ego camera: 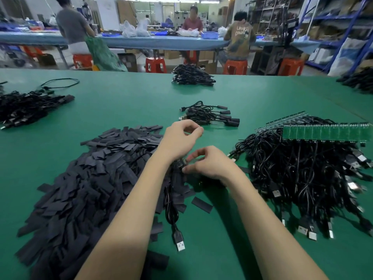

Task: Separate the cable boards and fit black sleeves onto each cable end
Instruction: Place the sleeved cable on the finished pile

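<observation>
My right hand (pixel 210 163) pinches the small board (pixel 179 163) at the end of a black cable (pixel 171 211). That cable trails toward me and ends in a USB plug (pixel 180 244). My left hand (pixel 180 138) hovers just beyond the board with loosely curled fingers, and nothing shows in them. A big heap of flat black sleeves (pixel 90 178) lies to the left. On the right, a green strip of joined boards (pixel 323 132) sits on top of a tangle of cables (pixel 302 174).
A small bunch of sleeved cables (pixel 212 116) lies just past my hands. More cable piles sit at the far left (pixel 24 106), far centre (pixel 191 75) and far right (pixel 359 79) of the green table (pixel 125 102). People work at a blue bench behind.
</observation>
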`<state>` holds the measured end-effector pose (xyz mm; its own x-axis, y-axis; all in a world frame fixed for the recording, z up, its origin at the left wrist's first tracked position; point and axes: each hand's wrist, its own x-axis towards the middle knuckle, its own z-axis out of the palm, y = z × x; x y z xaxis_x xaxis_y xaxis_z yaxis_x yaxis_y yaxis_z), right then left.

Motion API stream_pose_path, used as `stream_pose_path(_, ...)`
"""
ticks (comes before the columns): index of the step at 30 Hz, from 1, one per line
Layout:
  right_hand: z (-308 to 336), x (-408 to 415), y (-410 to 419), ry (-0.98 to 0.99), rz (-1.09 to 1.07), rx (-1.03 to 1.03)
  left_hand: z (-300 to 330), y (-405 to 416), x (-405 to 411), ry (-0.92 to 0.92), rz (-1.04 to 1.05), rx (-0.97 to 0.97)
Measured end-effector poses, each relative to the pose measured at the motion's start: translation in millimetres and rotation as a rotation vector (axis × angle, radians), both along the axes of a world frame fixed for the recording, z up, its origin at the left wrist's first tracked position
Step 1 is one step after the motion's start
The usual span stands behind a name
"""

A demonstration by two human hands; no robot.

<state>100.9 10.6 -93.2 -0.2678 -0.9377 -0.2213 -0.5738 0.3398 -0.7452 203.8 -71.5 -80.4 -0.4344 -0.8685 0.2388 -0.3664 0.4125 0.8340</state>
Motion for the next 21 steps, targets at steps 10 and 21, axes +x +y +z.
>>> stream_pose_path(10,5.7,-39.1,16.0,-0.790,-0.067,-0.048,-6.6,-7.7,14.1,-0.064,-0.135,0.180)
stream_pose_path(21,2.1,-36.6,9.5,-0.902,-0.053,-0.271,-0.1,-2.5,23.1,0.373,-0.288,0.687)
